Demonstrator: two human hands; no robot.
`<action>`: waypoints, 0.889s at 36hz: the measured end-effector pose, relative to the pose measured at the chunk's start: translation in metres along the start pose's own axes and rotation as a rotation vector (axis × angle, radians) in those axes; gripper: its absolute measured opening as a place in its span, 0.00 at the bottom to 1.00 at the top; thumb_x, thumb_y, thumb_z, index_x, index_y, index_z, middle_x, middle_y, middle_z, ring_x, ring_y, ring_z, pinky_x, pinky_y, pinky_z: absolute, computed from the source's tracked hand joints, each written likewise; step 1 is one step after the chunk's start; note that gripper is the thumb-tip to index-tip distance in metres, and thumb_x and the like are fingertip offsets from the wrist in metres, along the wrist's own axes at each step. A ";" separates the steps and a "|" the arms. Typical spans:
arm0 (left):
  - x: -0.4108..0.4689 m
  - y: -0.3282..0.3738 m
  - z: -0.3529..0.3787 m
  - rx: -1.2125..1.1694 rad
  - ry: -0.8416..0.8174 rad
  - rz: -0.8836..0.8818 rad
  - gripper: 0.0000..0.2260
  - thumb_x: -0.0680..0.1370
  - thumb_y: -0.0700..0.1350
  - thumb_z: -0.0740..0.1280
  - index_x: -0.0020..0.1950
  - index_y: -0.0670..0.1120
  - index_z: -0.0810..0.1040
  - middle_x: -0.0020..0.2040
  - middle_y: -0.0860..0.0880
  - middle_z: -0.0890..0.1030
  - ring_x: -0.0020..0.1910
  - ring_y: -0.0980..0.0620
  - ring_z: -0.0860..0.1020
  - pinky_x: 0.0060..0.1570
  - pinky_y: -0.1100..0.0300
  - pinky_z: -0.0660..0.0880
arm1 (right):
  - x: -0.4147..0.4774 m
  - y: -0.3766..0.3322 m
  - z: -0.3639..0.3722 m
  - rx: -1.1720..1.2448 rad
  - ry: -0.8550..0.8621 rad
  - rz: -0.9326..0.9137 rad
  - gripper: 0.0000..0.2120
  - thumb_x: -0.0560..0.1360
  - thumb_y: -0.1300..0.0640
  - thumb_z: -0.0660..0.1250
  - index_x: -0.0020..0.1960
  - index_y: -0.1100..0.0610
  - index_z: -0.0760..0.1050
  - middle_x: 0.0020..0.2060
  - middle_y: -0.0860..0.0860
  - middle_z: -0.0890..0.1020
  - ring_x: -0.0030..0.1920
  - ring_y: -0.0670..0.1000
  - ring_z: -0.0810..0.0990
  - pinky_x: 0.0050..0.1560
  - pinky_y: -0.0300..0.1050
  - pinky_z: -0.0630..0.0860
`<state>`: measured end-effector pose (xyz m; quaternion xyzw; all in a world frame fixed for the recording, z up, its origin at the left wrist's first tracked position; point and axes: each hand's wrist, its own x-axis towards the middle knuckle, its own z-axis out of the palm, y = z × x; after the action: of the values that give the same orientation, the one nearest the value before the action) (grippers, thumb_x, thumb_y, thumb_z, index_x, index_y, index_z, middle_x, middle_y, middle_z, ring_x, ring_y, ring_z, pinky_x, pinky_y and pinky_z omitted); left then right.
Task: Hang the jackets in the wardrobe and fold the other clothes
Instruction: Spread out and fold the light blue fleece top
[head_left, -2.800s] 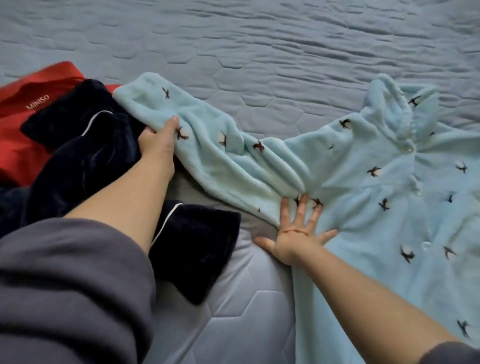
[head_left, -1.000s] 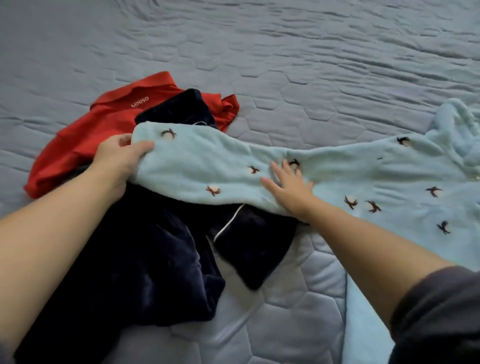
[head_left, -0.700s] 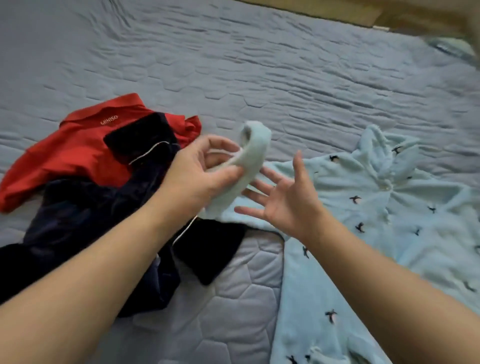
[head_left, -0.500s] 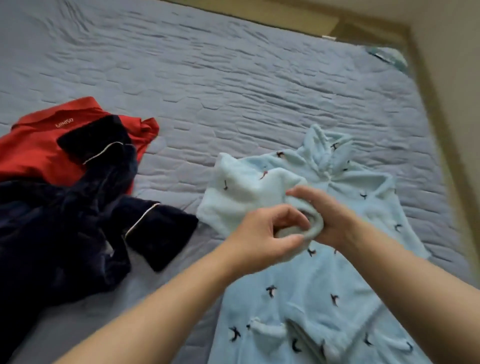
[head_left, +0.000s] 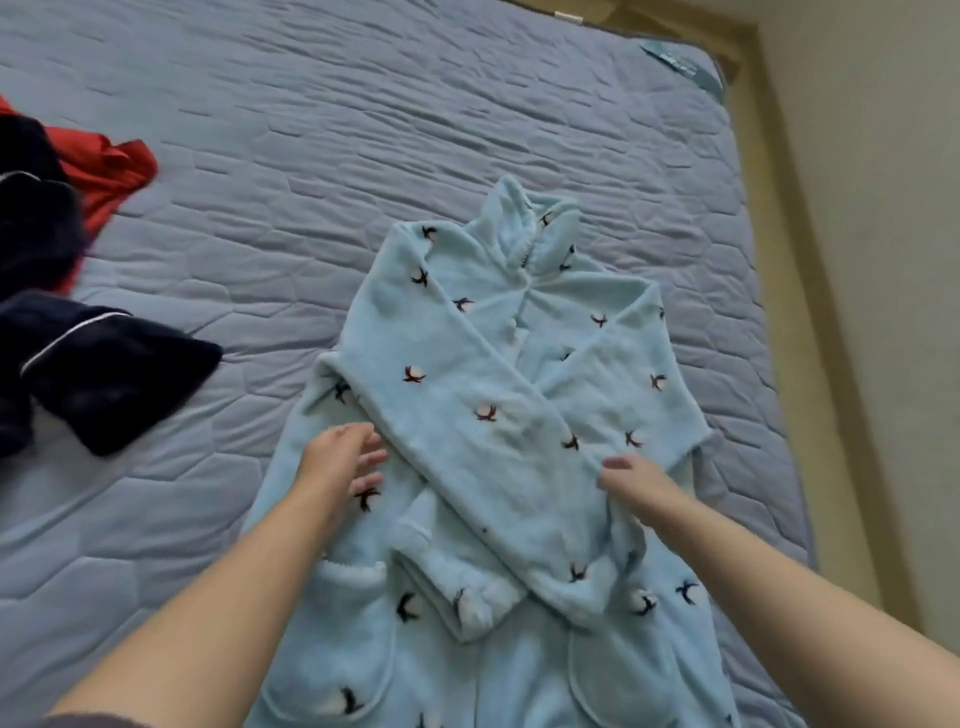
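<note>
Pale-blue fleece robe (head_left: 332, 597), sleeves (head_left: 467, 415) crossed over its front; left hand (head_left: 337, 462) and right hand (head_left: 639, 480) over it, fingers (head_left: 371, 460) loose, empty.

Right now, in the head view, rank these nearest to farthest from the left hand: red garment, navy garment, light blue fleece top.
1. light blue fleece top, directly beneath the left hand.
2. navy garment, to its left.
3. red garment, far left, beyond the navy one.
</note>
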<state>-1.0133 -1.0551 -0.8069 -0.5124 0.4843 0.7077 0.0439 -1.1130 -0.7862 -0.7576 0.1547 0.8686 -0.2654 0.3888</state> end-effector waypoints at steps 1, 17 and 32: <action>0.004 0.000 0.001 -0.038 0.004 -0.005 0.04 0.81 0.42 0.60 0.48 0.45 0.73 0.46 0.46 0.78 0.42 0.50 0.77 0.41 0.55 0.74 | 0.006 -0.005 0.004 -0.071 0.038 -0.063 0.22 0.76 0.58 0.62 0.68 0.61 0.69 0.63 0.60 0.74 0.57 0.55 0.74 0.55 0.45 0.70; 0.092 0.023 0.003 -0.630 -0.328 0.126 0.16 0.80 0.53 0.58 0.58 0.47 0.79 0.52 0.47 0.84 0.53 0.49 0.81 0.54 0.54 0.76 | 0.103 -0.132 0.082 -0.273 0.178 -0.488 0.22 0.75 0.48 0.63 0.67 0.55 0.70 0.64 0.54 0.73 0.61 0.54 0.73 0.50 0.42 0.66; 0.151 -0.018 -0.002 -0.819 -0.466 0.354 0.17 0.81 0.47 0.59 0.66 0.42 0.73 0.60 0.44 0.80 0.60 0.48 0.79 0.61 0.52 0.75 | 0.171 -0.293 0.148 -0.170 0.219 -0.555 0.25 0.71 0.39 0.69 0.57 0.57 0.73 0.46 0.52 0.78 0.39 0.52 0.77 0.33 0.41 0.70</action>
<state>-1.0732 -1.1128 -0.9343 -0.2260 0.2239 0.9318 -0.1746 -1.2751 -1.0990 -0.8694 -0.0940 0.9335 -0.2696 0.2170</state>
